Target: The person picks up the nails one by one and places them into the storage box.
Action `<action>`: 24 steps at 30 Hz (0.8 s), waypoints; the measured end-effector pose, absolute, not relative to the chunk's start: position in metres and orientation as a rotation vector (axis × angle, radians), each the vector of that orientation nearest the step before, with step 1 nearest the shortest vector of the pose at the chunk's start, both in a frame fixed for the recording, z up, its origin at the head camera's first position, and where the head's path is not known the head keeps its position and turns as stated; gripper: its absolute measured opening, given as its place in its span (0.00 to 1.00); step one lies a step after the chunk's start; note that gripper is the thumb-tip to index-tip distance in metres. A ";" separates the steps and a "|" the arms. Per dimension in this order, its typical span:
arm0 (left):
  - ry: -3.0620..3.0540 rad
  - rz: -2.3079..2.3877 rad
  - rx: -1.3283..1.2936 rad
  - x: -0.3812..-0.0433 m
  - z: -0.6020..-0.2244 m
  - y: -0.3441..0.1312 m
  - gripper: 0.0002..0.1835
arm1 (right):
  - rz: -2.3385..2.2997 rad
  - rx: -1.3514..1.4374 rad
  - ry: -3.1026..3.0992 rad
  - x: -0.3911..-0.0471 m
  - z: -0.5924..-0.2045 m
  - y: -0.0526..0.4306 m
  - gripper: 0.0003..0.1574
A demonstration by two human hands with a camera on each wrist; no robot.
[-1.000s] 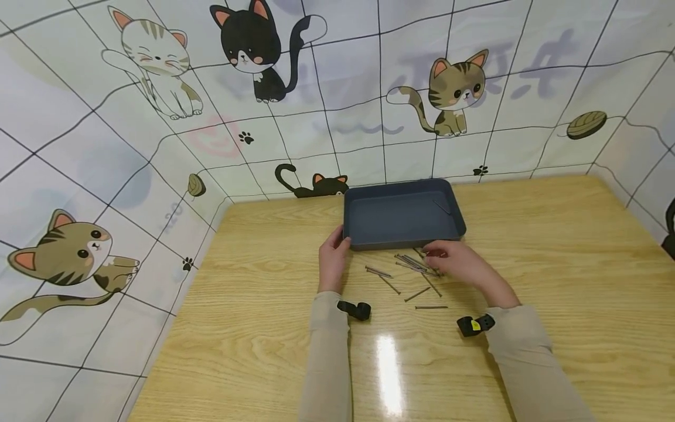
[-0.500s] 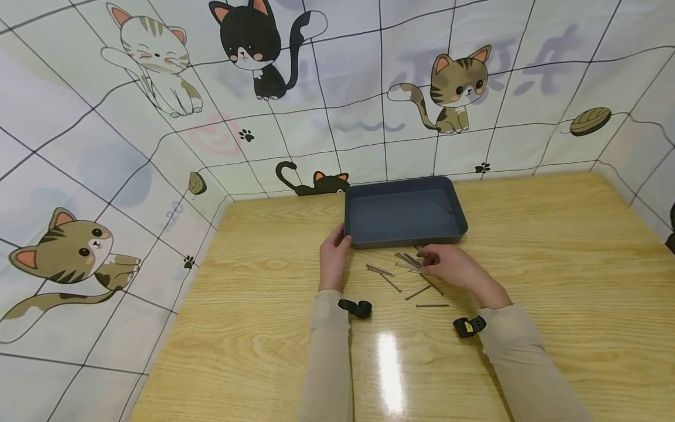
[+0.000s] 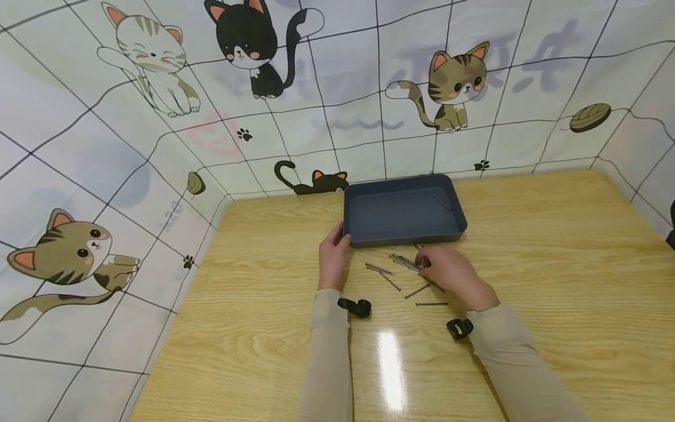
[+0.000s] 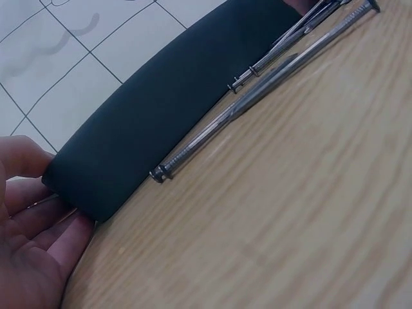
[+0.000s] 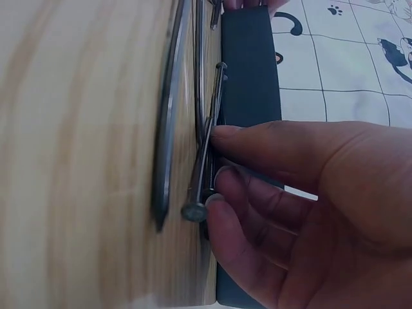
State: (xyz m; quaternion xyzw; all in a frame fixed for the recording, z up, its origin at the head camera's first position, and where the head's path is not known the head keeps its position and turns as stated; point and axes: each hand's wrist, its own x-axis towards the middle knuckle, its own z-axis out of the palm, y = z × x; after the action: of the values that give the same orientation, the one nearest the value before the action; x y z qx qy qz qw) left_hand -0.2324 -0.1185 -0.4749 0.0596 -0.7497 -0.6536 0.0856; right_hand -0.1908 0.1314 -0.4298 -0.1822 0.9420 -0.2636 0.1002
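My left hand (image 3: 333,258) grips the left front corner of a dark blue-grey tray (image 3: 406,241), thumb at the rim and fingers against its side. In front of the tray lies a loose pile of metal nails (image 3: 405,262). My right hand (image 3: 450,272) is at the right end of this pile, fingers curled. In the right wrist view, its thumb and fingertips pinch a nail (image 5: 201,174) close to its flat head. More nails lie right beside those fingertips. The hand hides part of the pile in the head view.
Several single nails lie nearer me on the wooden table (image 3: 253,328), among them one nail (image 3: 432,304) lying crosswise. One nail (image 3: 442,203) is inside the tray at the right. A cat-patterned sheet (image 3: 358,117) covers the walls behind and beside the table.
My right hand has moved left and slightly toward me along the nails. The pile has shifted a little left with it. My left hand stays on the tray corner.
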 end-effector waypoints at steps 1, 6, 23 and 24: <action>-2.232 -1.953 0.176 -0.232 -0.475 -0.118 0.22 | -0.775 -0.541 2.791 -0.191 -0.430 0.131 0.11; -2.234 -1.964 0.178 -0.230 -0.470 -0.118 0.22 | -0.754 -0.531 2.806 -0.191 -0.429 0.131 0.09; -2.236 -1.953 0.182 -0.232 -0.474 -0.119 0.22 | -0.717 -0.480 2.783 -0.190 -0.426 0.130 0.12; -2.236 -1.951 0.183 -0.232 -0.474 -0.119 0.22 | -0.716 -0.477 2.788 -0.190 -0.426 0.130 0.12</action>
State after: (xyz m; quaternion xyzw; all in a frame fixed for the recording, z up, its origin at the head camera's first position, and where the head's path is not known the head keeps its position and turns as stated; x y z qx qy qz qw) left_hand -0.2321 -0.1190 -0.4738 0.0612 -0.7494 -0.6539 0.0839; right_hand -0.1903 0.1299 -0.4264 -0.1626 0.9495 -0.2438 0.1117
